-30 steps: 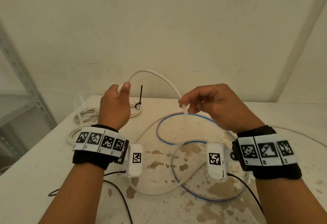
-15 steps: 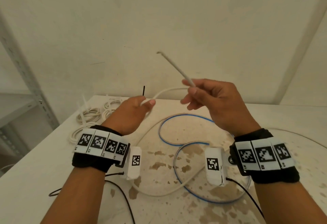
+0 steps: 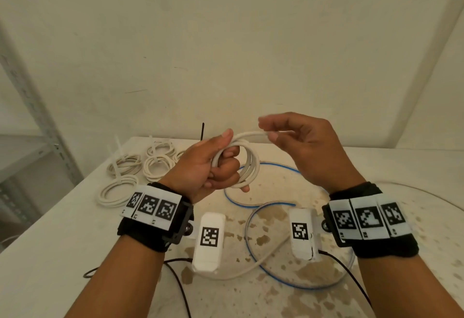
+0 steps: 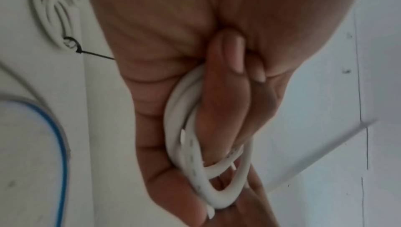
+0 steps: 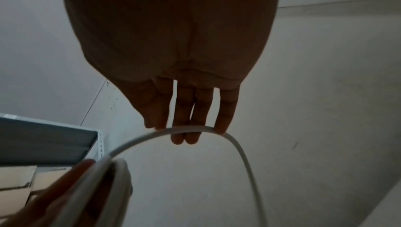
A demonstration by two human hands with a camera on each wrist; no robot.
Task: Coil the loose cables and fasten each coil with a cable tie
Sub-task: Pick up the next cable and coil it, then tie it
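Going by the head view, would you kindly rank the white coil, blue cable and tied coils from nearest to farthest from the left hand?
1. White coil: gripped in the left hand.
2. Blue cable: on the table, right of the hand.
3. Tied coils: table's far left corner.

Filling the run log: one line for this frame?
step: coiling | left hand: grips white round cable coil | right hand: pinches the cable's free run | tie: none seen on this coil
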